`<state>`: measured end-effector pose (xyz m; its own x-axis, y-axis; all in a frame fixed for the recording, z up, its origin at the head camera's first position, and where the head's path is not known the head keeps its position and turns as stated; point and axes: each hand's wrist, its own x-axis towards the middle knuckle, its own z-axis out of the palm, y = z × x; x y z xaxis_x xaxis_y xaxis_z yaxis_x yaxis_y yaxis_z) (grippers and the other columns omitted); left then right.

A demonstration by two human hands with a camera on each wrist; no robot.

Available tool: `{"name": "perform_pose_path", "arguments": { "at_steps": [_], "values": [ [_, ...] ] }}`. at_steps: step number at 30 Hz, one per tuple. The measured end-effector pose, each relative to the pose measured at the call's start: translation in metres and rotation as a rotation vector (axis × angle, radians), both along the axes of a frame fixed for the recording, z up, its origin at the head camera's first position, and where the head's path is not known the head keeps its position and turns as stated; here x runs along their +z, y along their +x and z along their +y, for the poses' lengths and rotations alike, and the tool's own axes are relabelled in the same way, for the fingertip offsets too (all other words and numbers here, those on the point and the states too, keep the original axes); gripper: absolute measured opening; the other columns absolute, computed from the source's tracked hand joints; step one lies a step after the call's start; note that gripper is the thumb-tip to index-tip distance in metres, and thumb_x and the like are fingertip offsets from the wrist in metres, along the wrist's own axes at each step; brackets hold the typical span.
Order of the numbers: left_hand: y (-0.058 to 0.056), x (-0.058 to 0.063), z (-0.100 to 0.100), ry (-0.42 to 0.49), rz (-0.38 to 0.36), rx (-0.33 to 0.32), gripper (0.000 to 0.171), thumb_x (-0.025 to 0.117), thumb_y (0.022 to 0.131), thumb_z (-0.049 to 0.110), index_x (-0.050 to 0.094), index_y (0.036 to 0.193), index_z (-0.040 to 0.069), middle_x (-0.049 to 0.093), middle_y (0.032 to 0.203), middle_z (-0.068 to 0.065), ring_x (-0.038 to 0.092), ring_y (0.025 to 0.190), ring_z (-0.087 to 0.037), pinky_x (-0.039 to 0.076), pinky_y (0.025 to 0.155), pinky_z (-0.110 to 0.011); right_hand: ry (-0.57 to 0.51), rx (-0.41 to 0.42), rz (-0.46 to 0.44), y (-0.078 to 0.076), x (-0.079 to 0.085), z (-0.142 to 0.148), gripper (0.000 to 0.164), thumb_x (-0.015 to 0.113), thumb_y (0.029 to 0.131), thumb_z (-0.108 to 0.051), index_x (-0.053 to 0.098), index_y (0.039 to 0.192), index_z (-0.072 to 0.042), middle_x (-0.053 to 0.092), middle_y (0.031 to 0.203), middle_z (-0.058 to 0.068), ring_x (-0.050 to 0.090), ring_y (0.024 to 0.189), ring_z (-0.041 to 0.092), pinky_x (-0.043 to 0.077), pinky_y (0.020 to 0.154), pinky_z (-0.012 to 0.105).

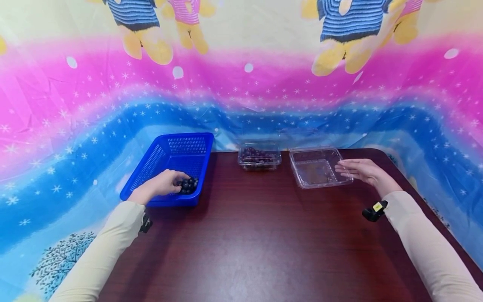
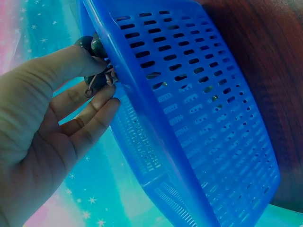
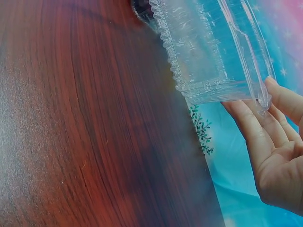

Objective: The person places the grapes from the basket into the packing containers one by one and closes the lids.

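My left hand (image 1: 162,183) reaches over the near end of the blue plastic basket (image 1: 166,203) and grips a bunch of dark grapes (image 1: 189,185) by its stems. In the left wrist view the thumb and fingers close on the stems of the grapes (image 2: 96,84) beside the basket's rim (image 2: 137,85); part of the bunch is hidden behind that rim. At the right, my right hand (image 1: 362,170) holds the side of a clear plastic container (image 1: 315,170) that has nothing in it. Its thumb lies on the container's rim (image 3: 262,97), with the fingers along the outer wall.
Between the basket and the held container stands another clear plastic box (image 1: 259,157) with dark red grapes inside. All stand toward the back of a dark red wooden table (image 1: 260,235). A patterned cloth (image 1: 249,96) hangs close behind and along both sides.
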<state>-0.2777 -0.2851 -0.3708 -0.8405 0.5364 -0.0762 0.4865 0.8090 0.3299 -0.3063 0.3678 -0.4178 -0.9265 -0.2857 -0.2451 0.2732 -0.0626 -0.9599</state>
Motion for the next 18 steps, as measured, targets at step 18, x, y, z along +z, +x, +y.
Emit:
{"name": "perform_pose_path", "arguments": {
  "at_steps": [18],
  "values": [
    [-0.002,0.006,-0.002,0.053,0.036,0.017,0.042,0.059,0.08,0.0,0.059,0.122,0.005,0.063,0.09,-0.011,0.044,0.05,-0.009,0.037,0.048,-0.025,-0.027,0.05,0.033,-0.003,-0.003,-0.014,0.025,0.046,0.096,-0.005,0.069,0.097,-0.014,0.07,0.1,0.006,0.066,0.097,0.017,0.052,0.083,0.029]
  ]
}}
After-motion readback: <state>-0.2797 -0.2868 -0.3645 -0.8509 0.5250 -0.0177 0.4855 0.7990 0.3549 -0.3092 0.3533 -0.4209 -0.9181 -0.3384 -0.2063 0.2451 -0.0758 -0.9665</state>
